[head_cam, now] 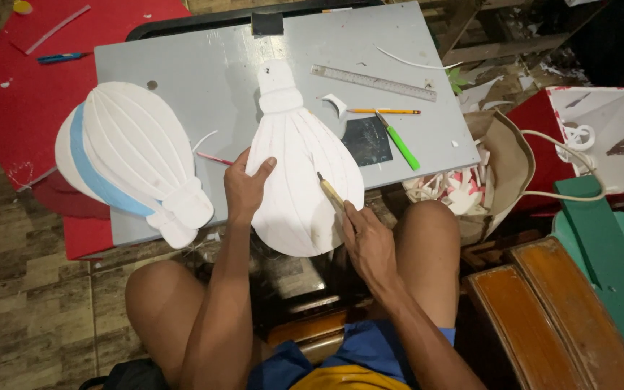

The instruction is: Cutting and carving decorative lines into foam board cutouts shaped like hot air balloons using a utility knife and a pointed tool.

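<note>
- On a grey tabletop (pixel 204 72), a person seated low with bare knees drawn up works a white bulb-shaped foam cutout (pixel 299 170) whose rounded end overhangs the table's near edge, toward the lap.
- Spread flat, fingers apart, the left hand (pixel 245 186) presses the cutout's left side, apparently to pin it steady against the blade.
- Closed around a wooden-handled knife (pixel 330 192), the right hand (pixel 368 242) sets the tip on the cutout's right half, angled along one of its ribbed lines.
- Left of the cutout lies a second, finished bulb shape (pixel 135 155) with a blue band, hanging over the table's left edge, out of the cutting hand's way.
- Beyond the cutout, within reach, sit a steel ruler (pixel 373 82), a pencil (pixel 384 111), a green-handled cutter (pixel 399 141) and a dark square pad (pixel 367 141).
- Right of the table, an open bag (pixel 503 155) holds white and pink offcuts.
</note>
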